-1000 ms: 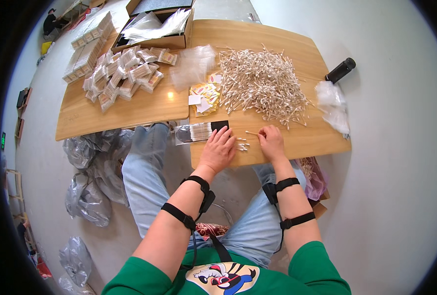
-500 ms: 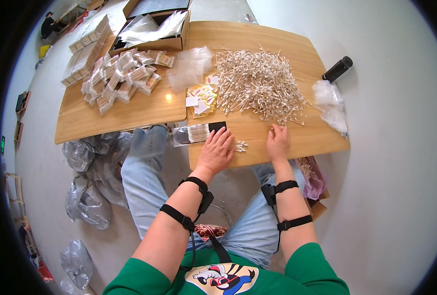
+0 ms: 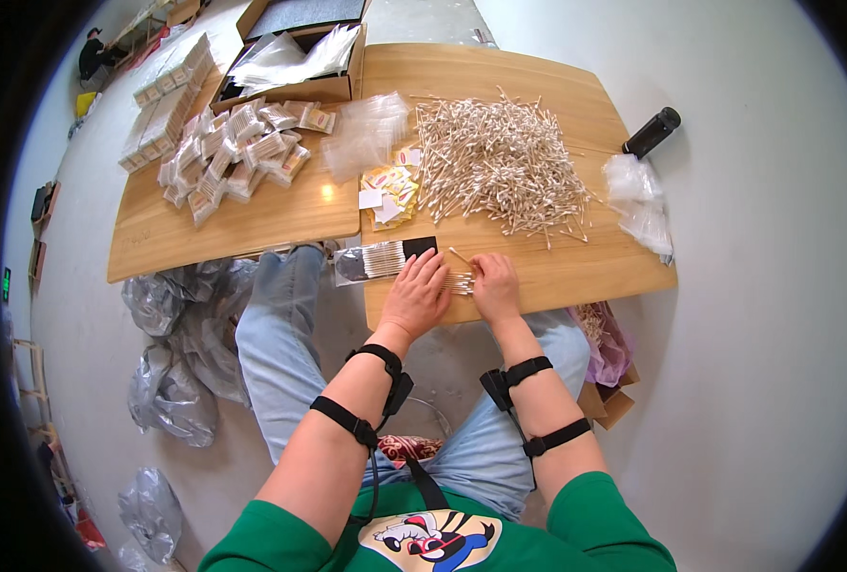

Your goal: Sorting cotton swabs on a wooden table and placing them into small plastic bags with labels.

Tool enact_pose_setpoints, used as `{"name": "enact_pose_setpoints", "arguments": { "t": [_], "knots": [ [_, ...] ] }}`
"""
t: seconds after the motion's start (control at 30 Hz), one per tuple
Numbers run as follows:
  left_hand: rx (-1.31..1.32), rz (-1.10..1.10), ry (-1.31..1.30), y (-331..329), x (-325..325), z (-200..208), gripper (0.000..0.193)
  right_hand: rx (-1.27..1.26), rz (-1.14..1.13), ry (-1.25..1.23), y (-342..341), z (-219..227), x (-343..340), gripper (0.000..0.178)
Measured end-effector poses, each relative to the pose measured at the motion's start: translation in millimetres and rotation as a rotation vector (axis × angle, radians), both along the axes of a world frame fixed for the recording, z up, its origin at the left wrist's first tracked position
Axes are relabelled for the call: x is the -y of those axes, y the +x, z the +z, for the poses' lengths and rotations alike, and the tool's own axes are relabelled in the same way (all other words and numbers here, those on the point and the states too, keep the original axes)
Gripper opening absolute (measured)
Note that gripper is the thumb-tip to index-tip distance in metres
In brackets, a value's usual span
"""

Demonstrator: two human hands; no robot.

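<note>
My left hand lies open, its fingers stretched out over a row of cotton swabs near the table's front edge. Swab tips stick out to the right of it. Left of that hand, a clear plastic bag with a black panel holds more swabs side by side. Close by on the right, my right hand is closed in a pinch on a single cotton swab, which points up and left. Beyond both hands spreads a large loose heap of cotton swabs.
Yellow and white cards and flat clear bags lie left of the heap. Filled swab packets are piled farther left, before an open box. A black bottle and clear bags are at the right edge.
My right hand has moved left from the heap's near edge to beside my left hand, with one cotton swab now showing in its fingers. My left hand has stayed in place.
</note>
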State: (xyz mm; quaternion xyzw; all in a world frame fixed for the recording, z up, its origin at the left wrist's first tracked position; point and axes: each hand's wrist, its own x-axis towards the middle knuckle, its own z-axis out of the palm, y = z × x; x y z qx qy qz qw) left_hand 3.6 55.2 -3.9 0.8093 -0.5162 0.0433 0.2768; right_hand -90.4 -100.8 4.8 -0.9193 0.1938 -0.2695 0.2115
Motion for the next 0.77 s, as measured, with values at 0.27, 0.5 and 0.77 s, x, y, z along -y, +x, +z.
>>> {"name": "enact_pose_setpoints", "arguments": {
  "t": [0.27, 0.5, 0.77],
  "knots": [
    [0.041, 0.032, 0.020, -1.9, -1.1, 2.3, 0.049, -0.025, -0.171, 0.059, 1.9, 10.0, 41.9, 0.028],
    [0.004, 0.026, 0.000, -1.7, -0.6, 1.4, 0.039, -0.067, -0.109, -0.203, -5.4, 4.2, 36.7, 0.028],
    [-0.020, 0.009, -0.003, -0.9, -1.4, 1.5, 0.037, 0.004, -0.120, 0.018, -7.2, 2.6, 3.5, 0.022]
  ]
}}
